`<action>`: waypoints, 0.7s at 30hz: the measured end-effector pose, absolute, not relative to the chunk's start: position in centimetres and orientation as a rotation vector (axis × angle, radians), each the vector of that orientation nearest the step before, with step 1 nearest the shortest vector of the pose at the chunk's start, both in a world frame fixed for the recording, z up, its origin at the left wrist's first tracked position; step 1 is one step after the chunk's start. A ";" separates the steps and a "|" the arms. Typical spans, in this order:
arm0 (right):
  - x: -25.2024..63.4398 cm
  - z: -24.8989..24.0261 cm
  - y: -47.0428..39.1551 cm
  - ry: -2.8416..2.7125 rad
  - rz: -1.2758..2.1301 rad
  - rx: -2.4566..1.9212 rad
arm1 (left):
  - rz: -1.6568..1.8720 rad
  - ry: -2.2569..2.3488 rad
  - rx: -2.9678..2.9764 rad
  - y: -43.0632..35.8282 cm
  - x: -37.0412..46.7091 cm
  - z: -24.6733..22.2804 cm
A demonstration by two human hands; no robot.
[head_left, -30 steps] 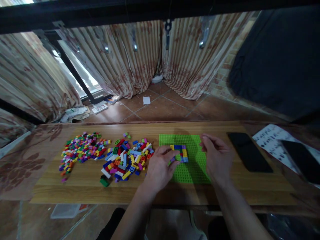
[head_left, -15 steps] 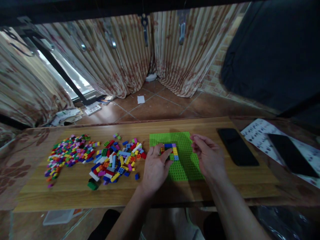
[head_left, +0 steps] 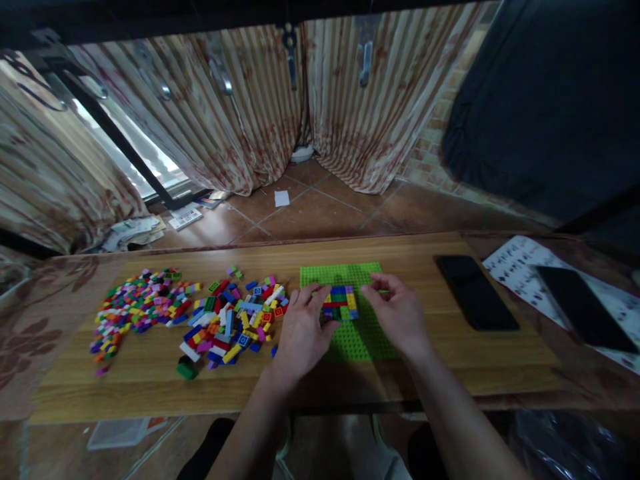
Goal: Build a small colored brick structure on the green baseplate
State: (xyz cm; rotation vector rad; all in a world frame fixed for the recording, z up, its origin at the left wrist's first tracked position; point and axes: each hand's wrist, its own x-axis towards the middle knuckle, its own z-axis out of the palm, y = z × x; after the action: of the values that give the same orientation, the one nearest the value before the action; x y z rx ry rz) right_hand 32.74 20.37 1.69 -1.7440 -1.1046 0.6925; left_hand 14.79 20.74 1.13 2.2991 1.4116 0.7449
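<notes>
A small block build (head_left: 353, 303) of blue, yellow, red, purple and green toy bricks stands on the green studded baseplate (head_left: 367, 343). A red brick (head_left: 339, 305) shows across its middle. My left hand (head_left: 303, 327) is at the build's left side, with thumb and fingers apart and nothing seen between them; whether the fingertips touch the bricks I cannot tell. Over the plate, just right of the build, is my right hand (head_left: 399, 312). Its thumb and fingers are drawn together in a pinch, and anything between them is too small to make out.
Left of the plate lies a pile of mixed larger bricks (head_left: 230, 327), and beyond it a pile of smaller ones (head_left: 145, 300). A dark green brick (head_left: 187, 368) sits near the wooden table's (head_left: 150, 403) front edge. To the right are a black phone (head_left: 475, 293), a printed sheet (head_left: 515, 257) and another dark device (head_left: 585, 310).
My right hand has moved left, closer to the build. The left hand has shifted slightly left and its fingers have spread, uncovering more of the build, including the red brick.
</notes>
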 end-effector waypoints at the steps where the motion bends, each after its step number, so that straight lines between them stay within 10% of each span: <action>1: 32.6 1.6 20.3 -1.188 0.636 -1.808 | 0.749 1.413 2.288 20.8 14.7 1.2; 21: 31.7 0.7 20.3 -1.580 0.504 -1.988 | 0.766 1.430 2.210 20.9 13.6 2.0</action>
State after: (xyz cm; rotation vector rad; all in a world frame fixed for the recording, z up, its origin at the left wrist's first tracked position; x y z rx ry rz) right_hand 31.74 20.26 0.71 -1.9881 -1.5802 0.5037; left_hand 13.58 20.92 1.96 2.2103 1.4296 0.7655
